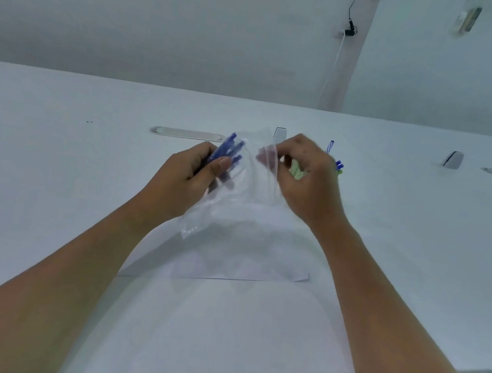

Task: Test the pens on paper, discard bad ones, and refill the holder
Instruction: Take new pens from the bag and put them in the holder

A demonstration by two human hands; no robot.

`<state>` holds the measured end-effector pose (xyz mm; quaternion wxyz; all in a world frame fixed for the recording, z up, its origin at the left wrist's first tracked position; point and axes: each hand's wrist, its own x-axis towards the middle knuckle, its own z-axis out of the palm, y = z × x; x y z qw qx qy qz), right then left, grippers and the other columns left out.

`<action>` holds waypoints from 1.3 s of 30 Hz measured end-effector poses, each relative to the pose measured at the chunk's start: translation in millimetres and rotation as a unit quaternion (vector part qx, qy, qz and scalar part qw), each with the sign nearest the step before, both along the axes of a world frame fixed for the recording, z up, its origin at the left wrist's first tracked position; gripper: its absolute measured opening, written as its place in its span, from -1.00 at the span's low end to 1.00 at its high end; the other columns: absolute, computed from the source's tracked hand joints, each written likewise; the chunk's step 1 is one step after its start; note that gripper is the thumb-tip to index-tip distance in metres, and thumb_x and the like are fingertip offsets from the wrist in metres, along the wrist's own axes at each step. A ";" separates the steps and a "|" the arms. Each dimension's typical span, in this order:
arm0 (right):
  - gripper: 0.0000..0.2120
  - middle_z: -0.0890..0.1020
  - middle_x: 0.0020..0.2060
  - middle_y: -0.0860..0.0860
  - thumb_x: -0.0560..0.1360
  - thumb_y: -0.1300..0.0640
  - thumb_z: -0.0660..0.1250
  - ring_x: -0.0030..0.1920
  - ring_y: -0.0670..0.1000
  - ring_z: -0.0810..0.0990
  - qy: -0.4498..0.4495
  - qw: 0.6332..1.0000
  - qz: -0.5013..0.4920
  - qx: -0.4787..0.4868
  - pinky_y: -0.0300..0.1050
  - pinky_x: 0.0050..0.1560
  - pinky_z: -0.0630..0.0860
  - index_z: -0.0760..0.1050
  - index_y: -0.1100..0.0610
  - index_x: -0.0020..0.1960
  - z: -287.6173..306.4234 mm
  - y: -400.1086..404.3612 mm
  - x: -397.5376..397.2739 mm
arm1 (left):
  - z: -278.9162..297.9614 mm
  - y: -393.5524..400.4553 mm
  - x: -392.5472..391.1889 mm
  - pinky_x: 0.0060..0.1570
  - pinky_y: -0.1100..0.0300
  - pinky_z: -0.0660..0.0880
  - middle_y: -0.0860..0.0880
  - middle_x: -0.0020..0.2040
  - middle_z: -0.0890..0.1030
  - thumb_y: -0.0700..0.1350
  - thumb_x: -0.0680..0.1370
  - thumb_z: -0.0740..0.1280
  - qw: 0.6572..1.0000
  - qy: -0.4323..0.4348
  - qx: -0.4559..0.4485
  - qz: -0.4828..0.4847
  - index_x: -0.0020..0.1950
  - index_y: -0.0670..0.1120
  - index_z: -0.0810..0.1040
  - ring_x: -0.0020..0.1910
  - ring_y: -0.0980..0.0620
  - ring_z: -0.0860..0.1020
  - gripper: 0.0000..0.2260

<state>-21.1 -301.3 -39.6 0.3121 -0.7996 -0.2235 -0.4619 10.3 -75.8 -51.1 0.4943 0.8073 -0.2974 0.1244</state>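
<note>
A clear plastic bag hangs above the white sheet of paper at the middle of the desk. My left hand grips a bunch of blue pens through the bag's left side. My right hand pinches the bag's upper right edge near its opening. Behind my right hand stands a green mesh pen holder, mostly hidden, with blue pens sticking out of it.
The white desk runs wide to both sides. A cable slot lies behind my left hand. Two grey partition brackets stand at the back. A white cable hangs down the wall. The desk's front edge is at the lower right.
</note>
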 end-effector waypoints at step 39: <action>-0.88 0.58 -0.23 0.13 0.72 0.13 0.22 -0.26 0.19 0.55 -0.104 0.943 -0.172 0.264 -0.05 -0.19 0.48 0.46 0.06 0.00 21.2 -48.2 -8.9 | -0.2 10.9 14.8 -0.35 0.31 0.31 0.23 -0.42 0.56 0.07 0.69 0.28 0.999 0.020 0.019 0.020 -0.11 -0.13 0.55 -0.41 0.15 0.39 -0.69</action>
